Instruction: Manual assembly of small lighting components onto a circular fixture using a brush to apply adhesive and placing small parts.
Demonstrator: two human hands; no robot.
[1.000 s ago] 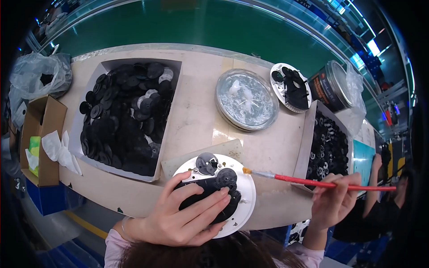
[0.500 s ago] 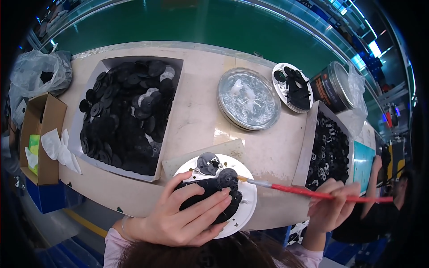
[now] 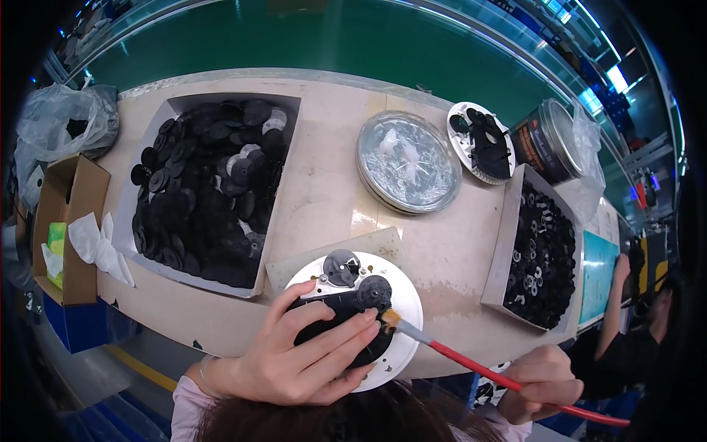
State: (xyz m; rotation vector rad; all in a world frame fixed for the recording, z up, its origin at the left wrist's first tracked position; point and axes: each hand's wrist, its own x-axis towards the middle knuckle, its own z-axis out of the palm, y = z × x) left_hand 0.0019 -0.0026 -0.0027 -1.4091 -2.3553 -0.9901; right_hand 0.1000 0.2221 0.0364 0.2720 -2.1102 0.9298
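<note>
My left hand [image 3: 313,357] wraps over a black gear mechanism [image 3: 315,308] mounted on a round white plate [image 3: 407,309], fingers across the black housing. A dark toothed gear [image 3: 374,292] stands out just above my fingertips, with a grey disc part [image 3: 341,267] farther up the plate. My right hand [image 3: 541,383] grips the red handle of a paintbrush [image 3: 464,361]. The brush's yellowish bristles touch the mechanism beside the gear, close to my left fingertips. What the bristles press on is partly hidden.
A big box [image 3: 291,158] of black discs stands left, a box [image 3: 508,243] of small dark parts right. A round tin [image 3: 368,177] holding whitish grease sits in the middle back. Beyond are another assembled plate [image 3: 460,147] and a can [image 3: 541,144]. A co-worker's arm [image 3: 617,287] shows far right.
My right hand has moved down and nearer to me, tilting the brush. Its bristles have shifted from the toothed gear's side to a lower spot. My left hand stays in place.
</note>
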